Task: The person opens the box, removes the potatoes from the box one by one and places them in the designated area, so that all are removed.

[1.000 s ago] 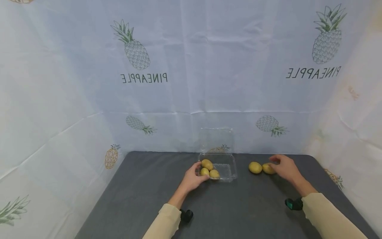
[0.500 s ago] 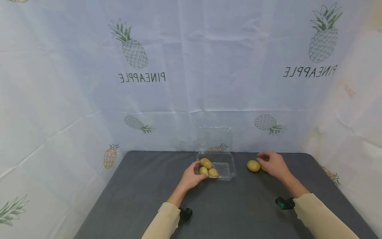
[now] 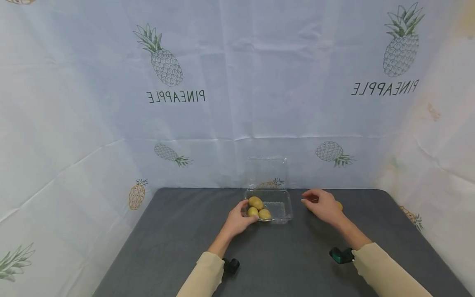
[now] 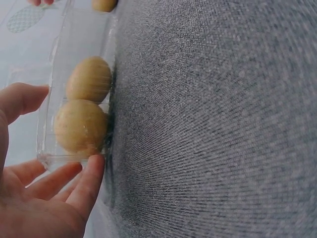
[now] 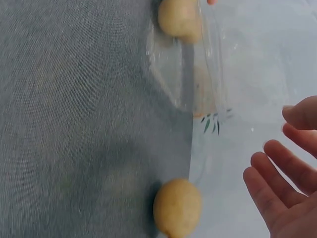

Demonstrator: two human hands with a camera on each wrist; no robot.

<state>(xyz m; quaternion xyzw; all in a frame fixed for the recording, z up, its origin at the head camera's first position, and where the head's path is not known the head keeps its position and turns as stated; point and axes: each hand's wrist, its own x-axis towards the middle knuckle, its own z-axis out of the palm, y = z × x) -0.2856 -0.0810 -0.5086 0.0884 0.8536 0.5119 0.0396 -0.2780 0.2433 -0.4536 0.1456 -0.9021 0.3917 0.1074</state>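
Note:
My left hand (image 3: 236, 222) holds the near left corner of a clear plastic clamshell box (image 3: 283, 216), its thumb along the near side and fingers against the end wall. Inside, at the left, are three yellow oval fruits (image 3: 255, 202); two of them (image 4: 81, 126) show through the near wall in the left wrist view. My right hand (image 3: 323, 207) hovers above two more such fruits, fingers loosely spread and nothing in them. One fruit (image 3: 339, 205) peeks out to the right of that hand. The left one is mostly hidden under it, but a whole fruit (image 5: 177, 208) shows in the right wrist view.
The box's transparent lid (image 3: 266, 171) stands raised at the back. A dark grey table (image 3: 282, 260) lies under everything, and a white pineapple-print cloth (image 3: 237, 95) hangs behind and on both sides. Black wrist cameras (image 3: 231, 266) sit on both forearms.
My right hand has moved left, from over the right-hand fruit to over the left-hand one. My left hand stays at the box, and the three fruits inside lie as before.

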